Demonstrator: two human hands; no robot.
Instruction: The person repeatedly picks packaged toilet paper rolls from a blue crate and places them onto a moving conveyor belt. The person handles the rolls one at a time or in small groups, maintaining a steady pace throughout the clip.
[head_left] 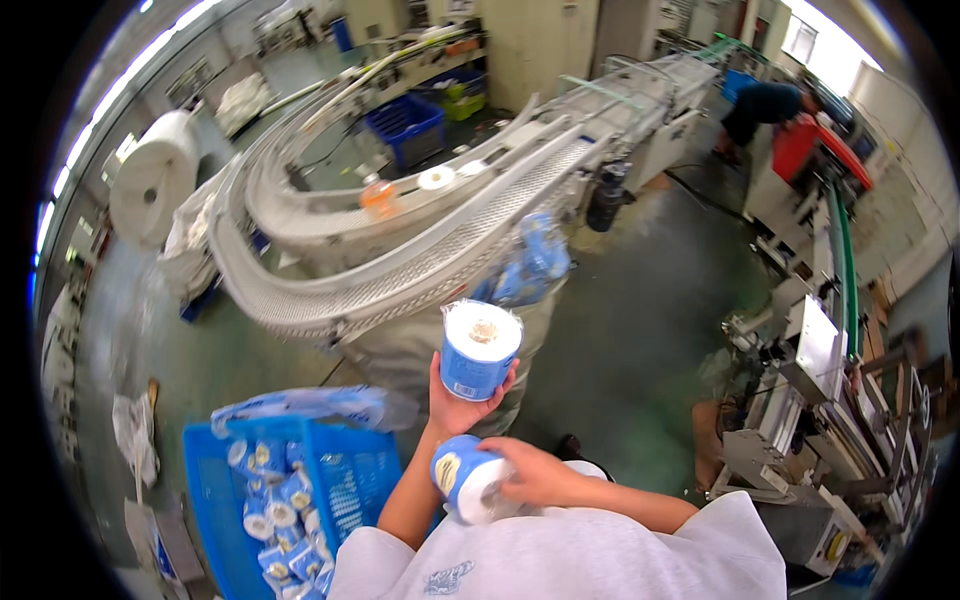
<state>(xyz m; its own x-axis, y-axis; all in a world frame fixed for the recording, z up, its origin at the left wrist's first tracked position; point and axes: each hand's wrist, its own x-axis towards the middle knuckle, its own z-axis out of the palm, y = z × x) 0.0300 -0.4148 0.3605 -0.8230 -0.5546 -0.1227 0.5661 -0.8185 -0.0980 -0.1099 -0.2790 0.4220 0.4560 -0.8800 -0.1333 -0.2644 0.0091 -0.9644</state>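
My left hand (460, 405) is stretched out in front of me, its fingers wrapped round the lower part of a toilet paper roll (476, 368). This roll stands upright, its white top face and core facing up, in a blue printed wrapper with loose clear film at the top edge. Closer to my body, my right hand (535, 472) grips a second wrapped toilet paper roll (468, 478), which lies tilted on its side just above my left forearm. A blue plastic crate (215, 480) at the lower left holds several similar wrapped rolls (285, 520).
A curved conveyor (420, 285) bends across the space ahead, with an orange bottle (378, 198) and white rolls (436, 177) along it. Blue plastic film (535, 260) hangs by its near side. Machinery (800, 410) stands at right; a person (765, 105) bends over farther back.
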